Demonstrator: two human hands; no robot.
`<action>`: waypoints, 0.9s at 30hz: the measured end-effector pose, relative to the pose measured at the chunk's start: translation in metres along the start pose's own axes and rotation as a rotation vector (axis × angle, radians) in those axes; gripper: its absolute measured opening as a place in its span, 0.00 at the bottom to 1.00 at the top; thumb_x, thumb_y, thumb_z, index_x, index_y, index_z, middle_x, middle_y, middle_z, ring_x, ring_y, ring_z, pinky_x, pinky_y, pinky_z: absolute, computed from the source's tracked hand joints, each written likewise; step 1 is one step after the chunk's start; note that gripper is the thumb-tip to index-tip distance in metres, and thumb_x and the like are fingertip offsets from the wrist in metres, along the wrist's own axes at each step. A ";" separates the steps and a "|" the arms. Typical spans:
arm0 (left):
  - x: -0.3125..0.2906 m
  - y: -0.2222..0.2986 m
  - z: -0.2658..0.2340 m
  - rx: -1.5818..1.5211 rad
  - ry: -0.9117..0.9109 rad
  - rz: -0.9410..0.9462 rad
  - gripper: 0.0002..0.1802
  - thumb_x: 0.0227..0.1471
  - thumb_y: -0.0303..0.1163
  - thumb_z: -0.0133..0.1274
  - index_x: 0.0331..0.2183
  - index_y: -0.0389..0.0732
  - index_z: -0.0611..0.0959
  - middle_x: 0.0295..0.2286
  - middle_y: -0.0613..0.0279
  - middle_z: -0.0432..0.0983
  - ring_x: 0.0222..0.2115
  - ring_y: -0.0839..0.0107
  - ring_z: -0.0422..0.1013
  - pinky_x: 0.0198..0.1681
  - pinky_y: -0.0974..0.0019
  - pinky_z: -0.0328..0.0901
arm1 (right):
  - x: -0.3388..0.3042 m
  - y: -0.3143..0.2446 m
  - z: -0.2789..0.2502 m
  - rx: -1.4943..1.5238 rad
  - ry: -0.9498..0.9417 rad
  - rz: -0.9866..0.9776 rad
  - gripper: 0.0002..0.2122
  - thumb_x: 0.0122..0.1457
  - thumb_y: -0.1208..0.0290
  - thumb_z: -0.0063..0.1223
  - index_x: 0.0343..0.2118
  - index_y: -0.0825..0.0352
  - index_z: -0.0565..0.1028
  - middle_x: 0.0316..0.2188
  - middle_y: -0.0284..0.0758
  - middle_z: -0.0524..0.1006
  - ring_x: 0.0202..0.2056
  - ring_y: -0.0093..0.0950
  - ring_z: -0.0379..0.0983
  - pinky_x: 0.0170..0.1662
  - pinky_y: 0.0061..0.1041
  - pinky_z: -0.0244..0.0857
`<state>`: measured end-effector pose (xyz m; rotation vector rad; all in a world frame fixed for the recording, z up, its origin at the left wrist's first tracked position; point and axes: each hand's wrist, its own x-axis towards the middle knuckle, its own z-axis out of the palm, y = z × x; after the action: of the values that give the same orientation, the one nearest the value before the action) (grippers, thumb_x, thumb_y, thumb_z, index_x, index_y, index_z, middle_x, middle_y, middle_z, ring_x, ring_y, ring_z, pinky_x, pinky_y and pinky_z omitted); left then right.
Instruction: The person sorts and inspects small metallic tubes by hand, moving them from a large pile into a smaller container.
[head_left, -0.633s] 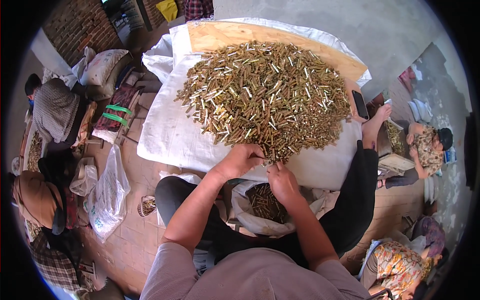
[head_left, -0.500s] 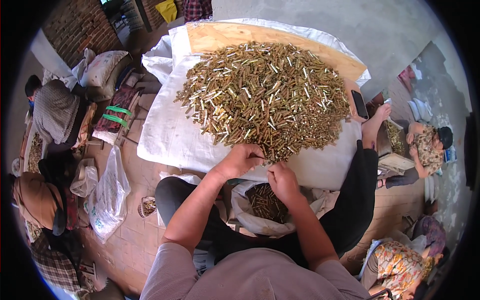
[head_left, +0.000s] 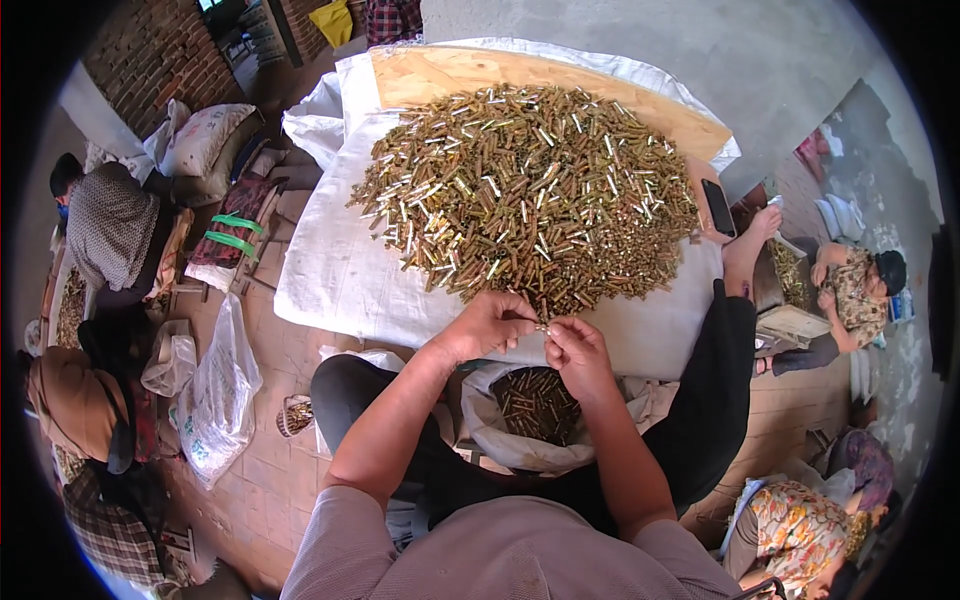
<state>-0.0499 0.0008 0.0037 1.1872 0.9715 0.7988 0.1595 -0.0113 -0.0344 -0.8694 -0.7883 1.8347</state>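
Observation:
A big heap of small brass-coloured metal tubes (head_left: 525, 195) lies on a white cloth (head_left: 335, 275) spread over a wooden board (head_left: 450, 72). My left hand (head_left: 487, 325) and my right hand (head_left: 572, 350) meet at the heap's near edge, fingertips pinched together on one small tube (head_left: 541, 327). Below the hands, a white bag (head_left: 510, 440) in my lap holds more of the same tubes (head_left: 535, 400).
A black phone (head_left: 717, 207) lies at the cloth's right edge. People sit on the brick floor at left (head_left: 105, 225) and right (head_left: 850, 285), some with trays of tubes. A clear plastic bag (head_left: 215, 395) and sacks (head_left: 200, 140) lie to the left.
Both hands stay at the heap's near edge with only slight finger movement; the heap and bag look the same.

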 end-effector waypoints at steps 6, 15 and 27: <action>0.003 -0.003 0.002 -0.012 0.017 -0.055 0.06 0.55 0.26 0.57 0.35 0.35 0.82 0.25 0.68 0.76 0.21 0.81 0.68 0.20 0.75 0.64 | 0.001 -0.002 -0.005 0.021 -0.022 0.011 0.03 0.60 0.74 0.56 0.35 0.66 0.75 0.22 0.26 0.70 0.22 0.17 0.64 0.23 0.17 0.56; 0.001 0.000 0.005 0.015 0.035 -0.084 0.06 0.56 0.28 0.57 0.34 0.35 0.82 0.25 0.68 0.75 0.20 0.82 0.68 0.19 0.76 0.63 | 0.002 -0.003 -0.010 -0.221 -0.109 -0.114 0.02 0.61 0.76 0.55 0.34 0.68 0.75 0.19 0.26 0.69 0.20 0.15 0.61 0.23 0.15 0.55; 0.003 -0.006 0.016 -0.176 0.030 0.002 0.07 0.57 0.29 0.57 0.33 0.34 0.82 0.23 0.66 0.75 0.20 0.80 0.70 0.21 0.75 0.67 | 0.005 0.007 -0.019 0.004 -0.122 -0.092 0.05 0.61 0.73 0.57 0.34 0.67 0.75 0.22 0.28 0.72 0.22 0.19 0.66 0.25 0.19 0.60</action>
<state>-0.0344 -0.0039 -0.0017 1.0273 0.9052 0.8877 0.1702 -0.0067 -0.0512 -0.7112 -0.8861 1.8201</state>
